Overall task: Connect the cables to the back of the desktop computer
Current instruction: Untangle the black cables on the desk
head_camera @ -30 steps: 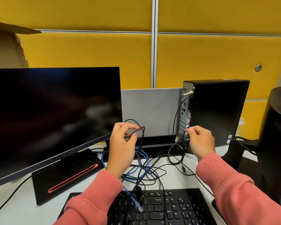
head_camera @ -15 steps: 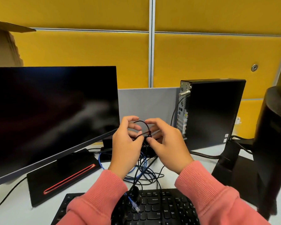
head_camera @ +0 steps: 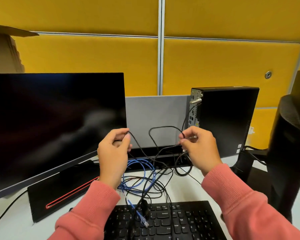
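1. The left hand (head_camera: 113, 153) is raised over the counter (head_camera: 12, 220), its fingers (head_camera: 123, 135) curled and pinching a thin black cable (head_camera: 163, 127) near one end.
2. The right hand (head_camera: 199, 146) is held at the same height, well apart from the left, and pinches the same black cable between thumb and forefinger.
3. Between the two hands the cable rises in a loose arch, then drops into the tangle below.
4. The desktop computer (head_camera: 225, 118) stands upright just behind the right hand, its rear port panel (head_camera: 193, 111) turned toward the hands; a black lead already runs down from that panel.
5. A blue network cable (head_camera: 137, 175) lies coiled on the counter under the hands, its clear plug resting on the keyboard (head_camera: 171, 220).
6. More black leads are tangled with the blue one.
7. A dark monitor (head_camera: 55, 122) stands at the left on a black base with a red stripe.
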{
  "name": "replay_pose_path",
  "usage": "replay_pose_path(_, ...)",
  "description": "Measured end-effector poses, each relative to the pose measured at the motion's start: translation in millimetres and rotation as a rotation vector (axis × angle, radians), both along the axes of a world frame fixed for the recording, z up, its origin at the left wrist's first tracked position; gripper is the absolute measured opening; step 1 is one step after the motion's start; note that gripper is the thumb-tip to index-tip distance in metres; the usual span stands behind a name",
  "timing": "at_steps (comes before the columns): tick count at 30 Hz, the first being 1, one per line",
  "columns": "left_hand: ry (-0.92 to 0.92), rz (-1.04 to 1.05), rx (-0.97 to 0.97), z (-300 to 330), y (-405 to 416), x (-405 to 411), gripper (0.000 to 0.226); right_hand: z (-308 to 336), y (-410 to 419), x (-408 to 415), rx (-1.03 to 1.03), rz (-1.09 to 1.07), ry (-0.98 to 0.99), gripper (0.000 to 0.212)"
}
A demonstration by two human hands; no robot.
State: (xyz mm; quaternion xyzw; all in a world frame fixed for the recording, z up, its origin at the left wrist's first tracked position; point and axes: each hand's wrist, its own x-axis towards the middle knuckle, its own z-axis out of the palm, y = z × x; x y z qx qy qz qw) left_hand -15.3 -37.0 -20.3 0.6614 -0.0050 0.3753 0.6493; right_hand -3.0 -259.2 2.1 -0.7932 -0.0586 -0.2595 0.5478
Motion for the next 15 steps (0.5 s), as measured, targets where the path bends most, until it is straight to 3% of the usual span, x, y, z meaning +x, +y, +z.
replay_pose_path(5,0.212,-0.131,-0.230,-11.2,15.5,6.4,0.023,2.9,-14.8,5.9,0.414,-0.026,0.040,0.019)
replay_pose_path(12,0.332,-0.073,-0.219,-28.4,29.4,18.1,0.023,33.7,-19.4,-1.8,0.743,0.147,0.103,0.018)
replay_pose_path(15,0.345,-0.089,-0.133,-25.8,25.3,17.5,0.024,39.9,-12.2,-3.2,0.785,0.232,0.124,0.013)
